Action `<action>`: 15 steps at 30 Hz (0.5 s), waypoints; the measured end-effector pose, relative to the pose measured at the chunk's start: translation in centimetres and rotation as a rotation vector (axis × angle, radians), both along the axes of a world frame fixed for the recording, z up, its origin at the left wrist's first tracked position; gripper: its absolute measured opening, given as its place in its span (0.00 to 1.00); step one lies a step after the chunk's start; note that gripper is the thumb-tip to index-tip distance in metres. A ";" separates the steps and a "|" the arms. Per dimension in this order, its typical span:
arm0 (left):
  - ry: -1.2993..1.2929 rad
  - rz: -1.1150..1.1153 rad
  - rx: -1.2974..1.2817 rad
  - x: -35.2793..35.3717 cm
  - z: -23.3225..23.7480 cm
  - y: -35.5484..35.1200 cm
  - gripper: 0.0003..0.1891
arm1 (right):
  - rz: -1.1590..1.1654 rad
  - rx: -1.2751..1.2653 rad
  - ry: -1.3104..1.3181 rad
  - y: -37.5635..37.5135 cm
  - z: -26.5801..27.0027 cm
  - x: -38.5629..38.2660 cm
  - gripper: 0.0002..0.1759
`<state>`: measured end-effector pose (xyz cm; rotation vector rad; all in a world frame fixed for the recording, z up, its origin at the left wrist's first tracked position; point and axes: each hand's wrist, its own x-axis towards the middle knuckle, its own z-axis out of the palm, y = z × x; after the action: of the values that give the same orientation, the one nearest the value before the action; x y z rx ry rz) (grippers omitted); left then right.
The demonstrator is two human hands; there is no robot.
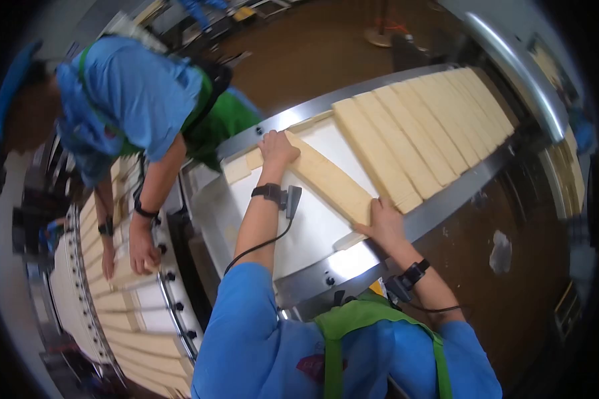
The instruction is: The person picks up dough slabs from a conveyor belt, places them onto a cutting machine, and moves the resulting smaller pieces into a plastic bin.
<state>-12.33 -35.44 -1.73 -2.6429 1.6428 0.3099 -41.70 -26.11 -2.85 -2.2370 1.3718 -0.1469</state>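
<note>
Clasping a slanted pale slab [329,179] on the belt [313,239], left hand [276,149] at 11 o'clock, right hand [383,223] near centre; seemingly mid-alignment, next needing turning parallel to the row [419,126] at 1 o'clock.

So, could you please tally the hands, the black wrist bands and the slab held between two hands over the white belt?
Person's own hands: 2, left hand and right hand
Co-worker's hands: 2
Black wrist bands: 4
Pale slab held at both ends: 1
Total: 9
</note>
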 end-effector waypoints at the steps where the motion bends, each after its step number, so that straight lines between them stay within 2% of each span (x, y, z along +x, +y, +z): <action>1: 0.009 0.058 -0.027 1.4 0.0 2.8 0.26 | 0.046 -0.003 -0.044 -0.2 0.5 0.2 0.39; 2: 0.014 0.115 -0.058 2.8 0.1 5.7 0.26 | 0.092 -0.006 -0.093 -0.5 0.6 0.3 0.39; 5: 0.207 0.081 -0.296 6.1 -2.0 14.6 0.27 | 0.128 -0.019 -0.134 -1.4 -1.4 1.5 0.41; 8: 0.834 0.388 -0.775 6.0 -6.6 21.6 0.27 | 0.184 0.014 -0.156 -1.6 -1.5 4.7 0.44; 9: 0.840 0.472 -0.854 6.0 -6.2 23.9 0.27 | 0.217 0.036 -0.170 -1.2 -1.1 6.2 0.45; 11: 0.838 0.635 -1.019 6.4 -4.1 28.6 0.26 | 0.301 -0.089 -0.214 1.1 0.2 9.6 0.44; 12: 0.706 0.635 -1.157 7.6 -4.8 31.2 0.25 | 0.358 -0.140 -0.241 2.9 1.3 11.2 0.44; 14: 0.391 0.764 -1.137 8.5 -0.9 37.4 0.25 | 0.465 -0.174 -0.290 6.5 3.2 14.6 0.45; 15: 0.508 0.807 -1.238 9.1 0.9 40.6 0.22 | 0.531 -0.103 -0.328 8.6 4.2 16.2 0.46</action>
<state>-3.22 5.11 -0.78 -4.4276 0.7021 -0.1534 -25.48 -17.47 1.36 -2.4436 0.5891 -0.3813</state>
